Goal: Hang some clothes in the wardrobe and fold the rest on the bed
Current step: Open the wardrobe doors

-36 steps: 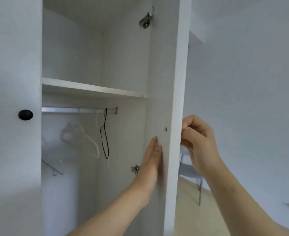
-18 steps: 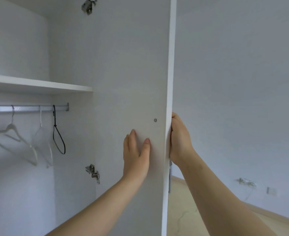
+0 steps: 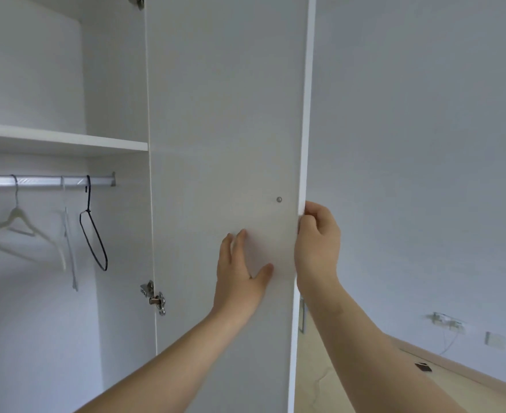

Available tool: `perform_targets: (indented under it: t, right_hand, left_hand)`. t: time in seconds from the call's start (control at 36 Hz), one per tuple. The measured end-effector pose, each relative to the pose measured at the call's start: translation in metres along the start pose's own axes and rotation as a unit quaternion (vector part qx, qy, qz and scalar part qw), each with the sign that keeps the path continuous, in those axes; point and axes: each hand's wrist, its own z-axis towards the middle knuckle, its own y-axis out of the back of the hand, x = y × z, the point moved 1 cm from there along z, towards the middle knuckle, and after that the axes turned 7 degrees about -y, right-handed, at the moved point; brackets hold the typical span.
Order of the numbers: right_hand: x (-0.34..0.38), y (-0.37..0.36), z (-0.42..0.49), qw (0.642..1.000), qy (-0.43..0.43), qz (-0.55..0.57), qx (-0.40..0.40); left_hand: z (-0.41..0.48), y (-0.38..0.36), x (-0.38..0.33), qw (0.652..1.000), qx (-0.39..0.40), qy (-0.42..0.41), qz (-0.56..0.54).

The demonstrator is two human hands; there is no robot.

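At the open wardrobe (image 3: 111, 84), the left hand (image 3: 239, 272) lies flat, fingers spread, on the inner face of the wardrobe door (image 3: 227, 114), while the right hand (image 3: 317, 245) curls round its free edge. No clothes are in sight. Only bare hangers, a white hanger (image 3: 16, 231) and a black wire hanger (image 3: 95, 234) among them, hang on the rail (image 3: 46, 180). Shoved too far, I reckon, the door could strain its lower hinge (image 3: 153, 296), or nip those wrapped fingers against whatever stands behind it.

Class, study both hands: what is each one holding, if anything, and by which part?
The right hand grips the wardrobe door by its free vertical edge. The left hand holds nothing; it rests flat on the door's inner face.
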Motion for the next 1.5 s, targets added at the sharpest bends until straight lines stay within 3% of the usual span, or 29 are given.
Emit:
perform_targets:
  t: [0.06, 0.14, 0.19, 0.28, 0.39, 0.61, 0.75, 0.86, 0.94, 1.11, 1.22, 1.36, 1.5]
  right_hand:
    - [-0.005, -0.001, -0.006, 0.997, 0.064, -0.039, -0.033]
    - [-0.006, -0.008, -0.020, 0.963, 0.242, -0.094, -0.067]
    - [-0.006, -0.019, -0.030, 0.931, 0.340, -0.120, -0.047]
    - [-0.006, -0.045, -0.042, 0.910, 0.392, -0.137, -0.004]
    - [-0.013, -0.095, -0.064, 0.920, 0.371, -0.116, 0.055]
    - [-0.016, -0.196, -0.137, 0.924, 0.290, -0.121, 0.217]
    - [-0.009, -0.243, -0.175, 0.911, 0.263, -0.134, 0.287]
    - [-0.008, -0.275, -0.201, 0.907, 0.258, -0.131, 0.305]
    - [-0.009, -0.292, -0.214, 0.906, 0.257, -0.135, 0.308]
    - [-0.013, -0.309, -0.219, 0.906, 0.244, -0.156, 0.308]
    - [-0.017, -0.310, -0.217, 0.909, 0.222, -0.177, 0.305]
    - [-0.012, -0.302, -0.218, 0.915, 0.203, -0.153, 0.314]
    - [-0.004, -0.299, -0.220, 0.913, 0.185, -0.107, 0.347]
  left_hand:
    - [-0.002, 0.004, 0.000, 1.000, -0.011, -0.017, 0.014]
    - [-0.009, 0.021, 0.005, 0.997, -0.023, -0.052, 0.049]
    - [-0.015, 0.038, 0.012, 0.994, -0.026, -0.071, 0.077]
    - [-0.021, 0.072, 0.021, 0.993, -0.047, -0.063, 0.084]
    - [-0.027, 0.131, 0.027, 0.994, -0.092, -0.041, 0.041]
    - [-0.053, 0.269, 0.053, 0.961, -0.174, -0.043, 0.209]
    - [-0.073, 0.355, 0.064, 0.884, -0.175, -0.044, 0.431]
    - [-0.076, 0.413, 0.070, 0.821, -0.186, -0.082, 0.534]
    - [-0.066, 0.442, 0.072, 0.792, -0.183, -0.029, 0.582]
    - [-0.035, 0.455, 0.076, 0.818, -0.060, 0.067, 0.569]
    - [-0.016, 0.458, 0.070, 0.841, -0.127, 0.088, 0.518]
    - [-0.010, 0.458, 0.068, 0.820, -0.122, 0.082, 0.553]
    - [-0.015, 0.455, 0.063, 0.833, -0.134, 0.083, 0.530]
